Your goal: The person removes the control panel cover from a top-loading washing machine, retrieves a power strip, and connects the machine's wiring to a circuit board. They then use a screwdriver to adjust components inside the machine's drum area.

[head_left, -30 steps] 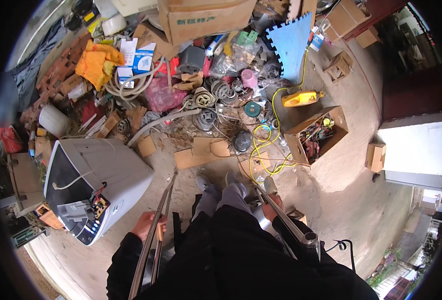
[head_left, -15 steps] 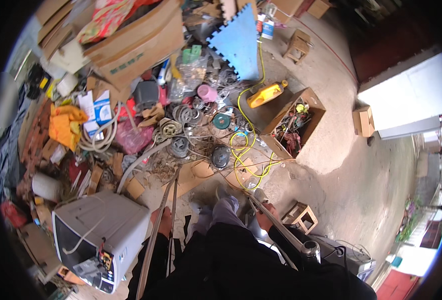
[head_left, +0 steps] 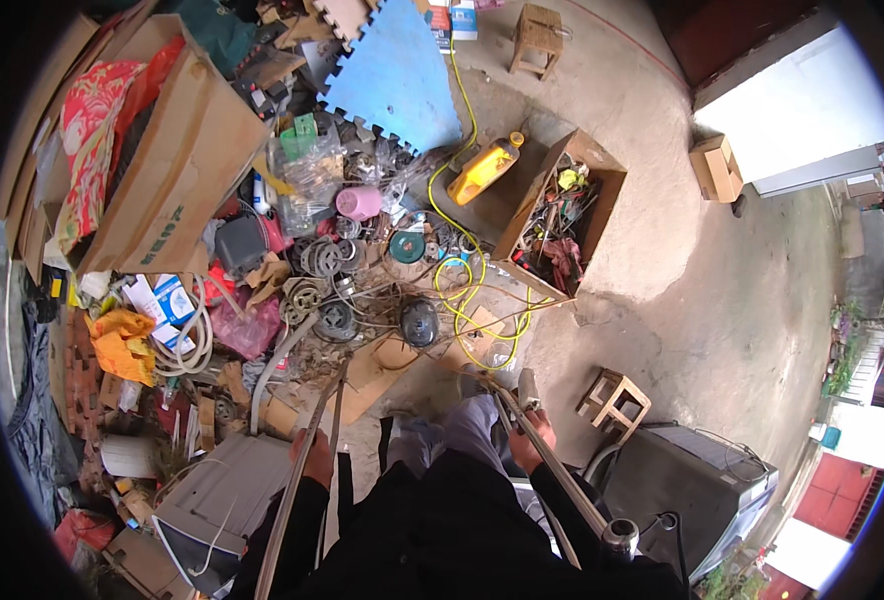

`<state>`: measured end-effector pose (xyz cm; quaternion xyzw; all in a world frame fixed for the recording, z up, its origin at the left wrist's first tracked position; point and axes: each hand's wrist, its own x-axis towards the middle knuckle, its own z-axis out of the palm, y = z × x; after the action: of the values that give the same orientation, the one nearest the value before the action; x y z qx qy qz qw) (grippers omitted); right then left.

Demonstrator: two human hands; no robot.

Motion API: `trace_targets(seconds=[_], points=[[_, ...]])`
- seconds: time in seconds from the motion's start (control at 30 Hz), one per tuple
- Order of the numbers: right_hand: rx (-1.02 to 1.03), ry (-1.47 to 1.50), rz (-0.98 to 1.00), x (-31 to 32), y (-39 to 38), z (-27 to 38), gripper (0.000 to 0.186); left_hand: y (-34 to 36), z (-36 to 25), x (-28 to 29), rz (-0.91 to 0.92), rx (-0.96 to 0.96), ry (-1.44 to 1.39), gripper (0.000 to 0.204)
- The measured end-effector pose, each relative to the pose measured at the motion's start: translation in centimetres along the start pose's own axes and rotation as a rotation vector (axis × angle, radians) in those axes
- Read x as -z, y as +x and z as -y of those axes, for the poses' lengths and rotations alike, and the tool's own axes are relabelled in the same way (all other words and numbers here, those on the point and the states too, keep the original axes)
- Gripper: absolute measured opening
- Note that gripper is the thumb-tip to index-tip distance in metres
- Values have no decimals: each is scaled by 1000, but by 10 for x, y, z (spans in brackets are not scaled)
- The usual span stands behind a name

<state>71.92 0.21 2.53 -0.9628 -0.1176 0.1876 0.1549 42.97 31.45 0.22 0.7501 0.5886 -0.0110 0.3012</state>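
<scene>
My left hand (head_left: 314,455) is closed around a long metal rail (head_left: 284,535) that runs down past my left side. A second thin rail stands close beside it. My right hand (head_left: 532,442) grips a matching metal rail (head_left: 572,487), which slants down to the right toward a round metal end (head_left: 620,538). What the rails belong to cannot be made out. Between them are my legs (head_left: 470,430) in light trousers, with my feet on the floor near a flattened piece of cardboard (head_left: 354,385).
A grey appliance casing (head_left: 247,480) stands at left, a dark boxy machine (head_left: 687,490) at right beside a small wooden stool (head_left: 614,402). Ahead are a yellow hose (head_left: 477,232), a yellow jug (head_left: 485,170), a cardboard box of scraps (head_left: 602,205) and piled clutter. Pale concrete floor (head_left: 702,340) stretches right.
The view has turned and shifted, bringing more of the dark machine at the right into sight. Both hands stay closed on the rails.
</scene>
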Motion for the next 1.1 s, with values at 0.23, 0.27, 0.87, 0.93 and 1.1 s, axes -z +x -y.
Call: trace_targets(seconds=[0.23,0.27,0.87,0.93,1.1], points=[[-6,72,-8,10,8,4,22,16,-42,14,24,20,-43,25],[-17,63,-4,10,7,3,23,15,-40,12,20,18,-29,25],[210,63,46,34,-5,-23,26,-3,-92,44,505,83,-500,21],[266,107,44,62,-10,7,25,7,-97,44,584,141,-402,21],[369,185,89,82,-7,32,25,87,-89,47,1032,-455,177,27]])
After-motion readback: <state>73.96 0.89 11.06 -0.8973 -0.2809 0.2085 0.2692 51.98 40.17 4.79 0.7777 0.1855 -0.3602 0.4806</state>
